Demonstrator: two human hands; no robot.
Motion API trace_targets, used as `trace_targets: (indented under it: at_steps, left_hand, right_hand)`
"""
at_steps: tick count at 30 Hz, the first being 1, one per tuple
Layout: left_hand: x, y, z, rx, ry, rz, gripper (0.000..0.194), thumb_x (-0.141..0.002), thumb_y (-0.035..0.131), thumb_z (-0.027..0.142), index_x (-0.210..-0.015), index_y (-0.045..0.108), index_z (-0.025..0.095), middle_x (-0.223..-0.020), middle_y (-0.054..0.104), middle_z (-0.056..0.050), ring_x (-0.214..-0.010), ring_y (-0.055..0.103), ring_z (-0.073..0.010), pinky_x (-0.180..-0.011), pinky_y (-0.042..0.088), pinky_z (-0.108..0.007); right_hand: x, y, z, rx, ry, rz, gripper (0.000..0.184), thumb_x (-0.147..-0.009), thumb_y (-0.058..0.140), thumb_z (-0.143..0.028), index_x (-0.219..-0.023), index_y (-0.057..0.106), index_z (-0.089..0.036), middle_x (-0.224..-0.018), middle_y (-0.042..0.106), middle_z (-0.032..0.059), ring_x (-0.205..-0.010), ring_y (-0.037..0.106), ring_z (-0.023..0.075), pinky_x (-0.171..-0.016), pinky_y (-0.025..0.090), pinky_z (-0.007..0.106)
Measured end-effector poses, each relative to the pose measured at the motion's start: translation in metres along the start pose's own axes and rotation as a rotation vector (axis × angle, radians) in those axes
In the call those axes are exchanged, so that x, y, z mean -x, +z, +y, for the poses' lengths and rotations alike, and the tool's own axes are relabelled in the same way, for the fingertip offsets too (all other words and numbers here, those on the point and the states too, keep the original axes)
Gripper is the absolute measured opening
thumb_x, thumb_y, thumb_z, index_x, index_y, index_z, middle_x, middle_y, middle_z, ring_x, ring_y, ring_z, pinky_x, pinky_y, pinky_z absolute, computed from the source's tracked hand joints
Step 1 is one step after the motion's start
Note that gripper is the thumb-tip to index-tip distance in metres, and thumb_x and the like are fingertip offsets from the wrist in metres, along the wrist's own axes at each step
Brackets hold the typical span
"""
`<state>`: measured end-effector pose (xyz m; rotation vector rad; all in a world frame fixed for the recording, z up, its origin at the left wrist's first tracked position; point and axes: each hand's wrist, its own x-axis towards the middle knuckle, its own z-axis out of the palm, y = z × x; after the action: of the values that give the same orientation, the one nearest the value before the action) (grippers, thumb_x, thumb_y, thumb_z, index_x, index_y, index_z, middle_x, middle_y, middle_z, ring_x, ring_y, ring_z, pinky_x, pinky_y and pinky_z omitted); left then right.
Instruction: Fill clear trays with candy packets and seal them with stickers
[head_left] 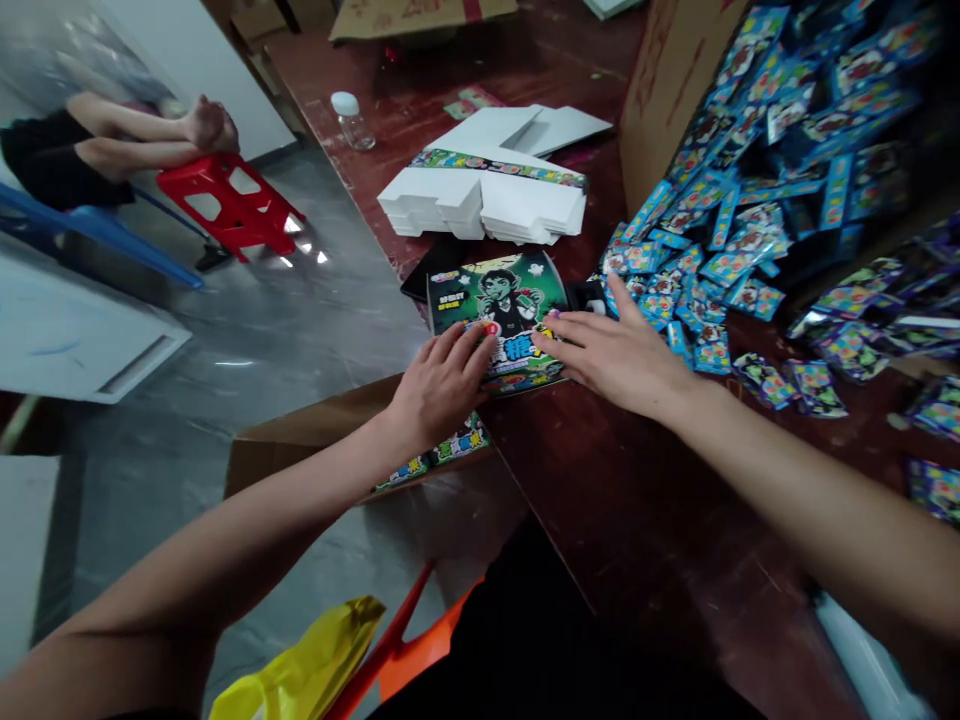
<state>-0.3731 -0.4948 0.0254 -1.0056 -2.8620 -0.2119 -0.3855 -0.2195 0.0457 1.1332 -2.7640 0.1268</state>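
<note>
A green and black printed candy box, with a cartoon figure on its top, lies at the table's left edge. My left hand rests on its near left part, fingers stretched out. On its near right part lies my right hand, fingers spread and thumb apart. Neither hand is wrapped round the box; both press on it from above. Just beyond it is a stack of flat white cartons with a printed strip across them. Small blue candy packets are heaped to the right of my right hand.
An open cardboard carton holding similar printed boxes stands below the table edge. A large cardboard box spills blue packets; purple packets lie at right. A clear jar stands at the far edge. A person's feet rest on a red stool.
</note>
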Motion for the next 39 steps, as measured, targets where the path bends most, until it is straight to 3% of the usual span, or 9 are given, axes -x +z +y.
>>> trace_targets:
  at_steps: [3,7,13,20,27,35,39]
  left_hand:
    - [0.0,0.005,-0.004,0.043,-0.016,0.03,0.07,-0.092,0.062,0.026,-0.156,0.034,0.029,-0.159,0.039,-0.014,-0.147,0.033,-0.041,-0.116,0.035,-0.062]
    - [0.001,0.006,-0.007,0.048,-0.009,0.044,0.07,-0.09,0.063,0.019,-0.153,0.039,0.034,-0.16,0.037,-0.013,-0.147,0.031,-0.0446,-0.114,0.034,-0.068]
    - [0.0,-0.008,-0.011,0.005,0.099,-0.032,0.07,-0.096,0.054,0.015,-0.159,0.027,0.029,-0.16,0.036,-0.013,-0.147,0.034,-0.0366,-0.117,0.037,-0.06]
    - [0.008,0.007,-0.001,-0.163,0.023,-0.01,0.065,-0.097,0.056,0.022,-0.157,0.032,0.025,-0.162,0.031,-0.018,-0.15,0.025,-0.044,-0.115,0.032,-0.067]
    - [0.003,-0.008,-0.012,-0.068,0.125,-0.035,0.065,-0.097,0.053,0.016,-0.158,0.03,0.023,-0.158,0.04,-0.014,-0.149,0.031,-0.0356,-0.118,0.036,-0.056]
    - [0.011,0.007,-0.004,-0.173,0.061,0.006,0.065,-0.099,0.051,0.019,-0.159,0.028,0.025,-0.161,0.035,-0.017,-0.15,0.024,-0.0449,-0.114,0.032,-0.068]
    - [0.005,-0.003,-0.009,-0.105,0.106,-0.041,0.067,-0.097,0.053,0.017,-0.159,0.028,0.025,-0.159,0.038,-0.015,-0.149,0.029,-0.04,-0.116,0.036,-0.061]
  right_hand:
    - [-0.004,-0.001,-0.004,0.016,0.022,-0.025,0.05,-0.097,0.053,-0.019,-0.144,0.052,-0.037,-0.144,0.06,0.0002,-0.131,0.056,0.0284,-0.121,0.003,0.072]
    - [-0.003,0.003,-0.003,-0.048,0.063,-0.012,0.053,-0.095,0.06,-0.019,-0.145,0.051,-0.036,-0.147,0.058,0.0024,-0.134,0.052,0.0281,-0.121,0.009,0.07]
    - [-0.002,0.006,0.004,-0.12,0.051,0.022,0.052,-0.094,0.066,-0.022,-0.142,0.054,-0.039,-0.143,0.061,0.001,-0.131,0.053,0.0272,-0.12,0.011,0.07]
    - [0.003,0.02,-0.004,-0.136,0.066,0.078,0.049,-0.097,0.06,-0.018,-0.142,0.054,-0.035,-0.148,0.056,0.0045,-0.136,0.049,0.0267,-0.12,0.018,0.067]
    - [-0.003,0.013,0.013,-0.205,0.04,0.017,0.05,-0.09,0.073,-0.028,-0.137,0.058,-0.04,-0.142,0.061,0.0002,-0.128,0.055,0.0275,-0.12,0.013,0.07]
    - [0.005,0.025,0.009,-0.172,0.002,0.119,0.048,-0.097,0.062,-0.024,-0.143,0.053,-0.037,-0.147,0.058,0.0036,-0.135,0.05,0.0257,-0.121,0.014,0.067]
    - [0.002,0.021,0.025,-0.233,-0.088,0.048,0.061,-0.092,0.069,-0.023,-0.148,0.047,-0.035,-0.15,0.055,0.0044,-0.14,0.047,0.0248,-0.122,0.021,0.062]
